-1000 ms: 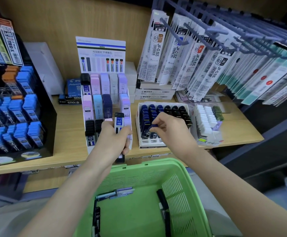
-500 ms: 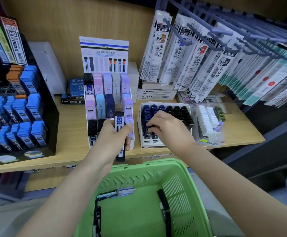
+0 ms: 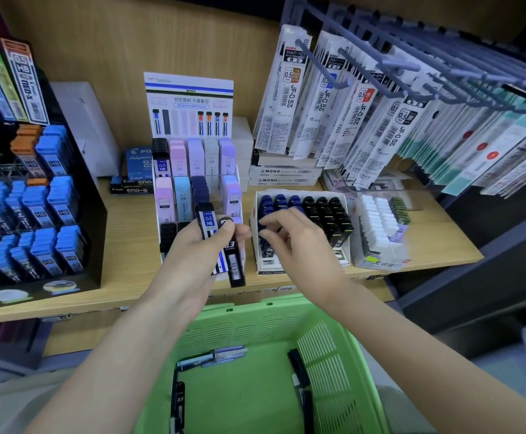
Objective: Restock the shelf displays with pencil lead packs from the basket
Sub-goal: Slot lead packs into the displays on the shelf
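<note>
Wooden shelf point(image 3: 130, 242) bearing lead-pack displays point(image 3: 189, 170)

Bright light from above, esp. on the hanging packs point(image 3: 289, 89), w/ shine on the plastic. Dark under the shelf point(image 3: 123, 214) & far right. Edges bend & go soft. Left hand point(image 3: 189, 255) & its lead packs point(image 3: 208, 219) look a bit smeared.

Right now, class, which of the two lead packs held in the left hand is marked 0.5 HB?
The blue-labelled pack, sticking up from the left hand. The black pack beside it reads 0.3 and hangs lower.
</note>
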Motion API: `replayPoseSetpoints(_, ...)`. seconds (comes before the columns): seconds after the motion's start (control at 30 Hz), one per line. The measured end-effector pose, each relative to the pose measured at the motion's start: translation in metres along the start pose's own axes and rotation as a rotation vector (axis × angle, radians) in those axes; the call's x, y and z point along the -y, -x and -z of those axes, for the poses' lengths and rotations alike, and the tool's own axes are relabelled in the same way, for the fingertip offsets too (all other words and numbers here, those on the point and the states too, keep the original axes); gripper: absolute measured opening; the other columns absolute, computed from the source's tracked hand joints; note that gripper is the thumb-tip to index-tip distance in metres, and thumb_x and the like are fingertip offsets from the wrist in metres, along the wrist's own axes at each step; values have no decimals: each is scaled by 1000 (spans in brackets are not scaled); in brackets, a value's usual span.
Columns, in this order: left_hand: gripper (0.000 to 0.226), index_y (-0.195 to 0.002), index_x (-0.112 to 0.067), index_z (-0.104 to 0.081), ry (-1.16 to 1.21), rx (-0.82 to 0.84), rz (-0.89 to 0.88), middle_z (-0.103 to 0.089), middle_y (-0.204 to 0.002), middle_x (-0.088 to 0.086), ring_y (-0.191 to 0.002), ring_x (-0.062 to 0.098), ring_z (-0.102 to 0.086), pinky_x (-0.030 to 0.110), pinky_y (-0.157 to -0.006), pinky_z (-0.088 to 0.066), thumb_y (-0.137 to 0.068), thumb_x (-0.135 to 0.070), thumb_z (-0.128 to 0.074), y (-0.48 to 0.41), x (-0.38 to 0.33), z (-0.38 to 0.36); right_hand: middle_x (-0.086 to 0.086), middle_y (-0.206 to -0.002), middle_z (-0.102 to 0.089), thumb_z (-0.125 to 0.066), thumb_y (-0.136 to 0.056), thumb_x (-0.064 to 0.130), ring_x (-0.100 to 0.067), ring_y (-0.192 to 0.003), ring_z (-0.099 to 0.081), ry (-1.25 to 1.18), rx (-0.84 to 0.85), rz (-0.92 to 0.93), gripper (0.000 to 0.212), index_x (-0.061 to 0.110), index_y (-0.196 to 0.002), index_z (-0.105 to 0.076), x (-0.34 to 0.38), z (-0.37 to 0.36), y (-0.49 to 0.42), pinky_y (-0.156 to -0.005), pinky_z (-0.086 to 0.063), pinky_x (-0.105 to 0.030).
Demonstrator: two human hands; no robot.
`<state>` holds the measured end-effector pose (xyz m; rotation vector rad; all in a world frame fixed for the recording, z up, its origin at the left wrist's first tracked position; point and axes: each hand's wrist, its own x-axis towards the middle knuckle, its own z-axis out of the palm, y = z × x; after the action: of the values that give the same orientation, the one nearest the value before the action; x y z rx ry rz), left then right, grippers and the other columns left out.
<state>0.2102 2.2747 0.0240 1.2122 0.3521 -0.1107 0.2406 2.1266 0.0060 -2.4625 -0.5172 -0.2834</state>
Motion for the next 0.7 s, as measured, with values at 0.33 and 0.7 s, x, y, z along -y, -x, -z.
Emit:
replayPoseSetpoints(0.33, 13, -99, -13, -59, -2, 57, -94, -72, -103, -7, -107, 10, -62, 31, -90, -47, -97, -14, -47, 3, -1, 2, 10, -75, -64, -62, -89, 20, -11, -79, -63, -543, 262, -275, 15, 32, -85, -54, 33, -5, 10, -84, -51, -31)
replayPoseSetpoints(0.7, 18, -99, -13, -64, -194, 39, -84, -45, -61, -2, -47, 9, -35, 16, -47, -33, -97, -25, -50, 7, -2, 9, -3, -85, -71, -46, -97, 7, -12, -73, -68, -693, 249, -316, 13, 14, -87, -47, 31, 15, 21, -73, -54, -25)
